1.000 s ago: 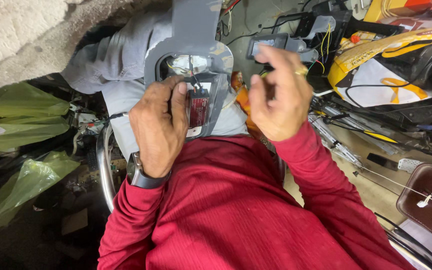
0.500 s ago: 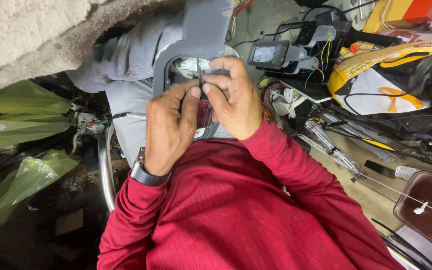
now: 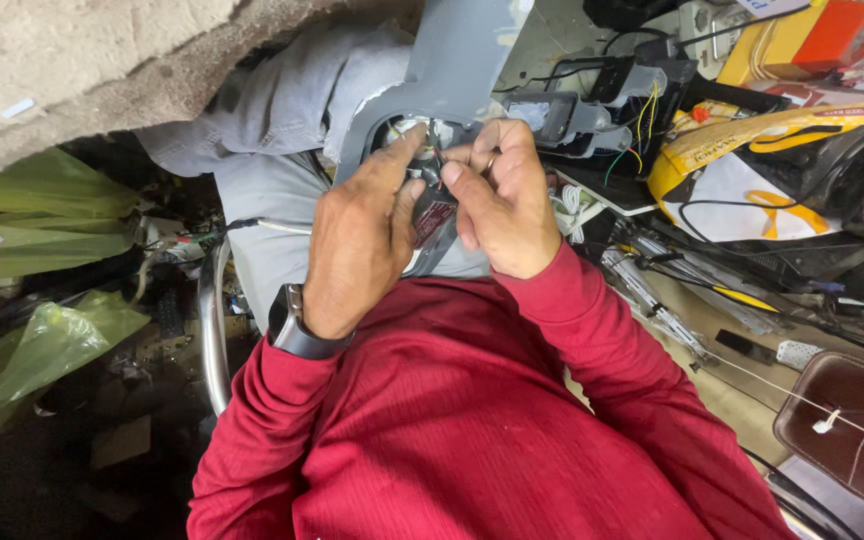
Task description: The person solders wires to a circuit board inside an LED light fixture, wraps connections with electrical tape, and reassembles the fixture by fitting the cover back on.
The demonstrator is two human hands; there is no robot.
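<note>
Grey plastic housing [image 3: 457, 60] with a round opening sits at top centre, resting over the person's lap on grey trousers [image 3: 282, 110]; inside the opening, a white and metal part and thin wires [image 3: 422, 150] show, details too small to tell. Left hand [image 3: 357, 250] reaches up into the opening, index finger extended, fingertip touching the white part, thumb pressed beside a dark red label [image 3: 434, 220] on the housing's lower part. Right hand [image 3: 502, 205] is curled, thumb and forefinger pinching a small dark piece right at the opening's edge, a ring on one finger; what exactly it grips, cannot tell. Both hands close together, nearly touching. Black smartwatch [image 3: 297, 325] on the left wrist, red ribbed sleeves [image 3: 472, 420] on both arms. Just right of the housing: grey electronic box [image 3: 562, 115] with yellow and green wires, on a cluttered bench. Further right: yellow and white bag [image 3: 752, 170], black cables, orange and yellow case [image 3: 802, 35] at top right, brown leather pouch [image 3: 852, 420] at lower right. Left side: green plastic bags [image 3: 42, 200], a curved metal tube [image 3: 214, 330] near the left elbow, rough stone wall [image 3: 82, 70] at top left.
</note>
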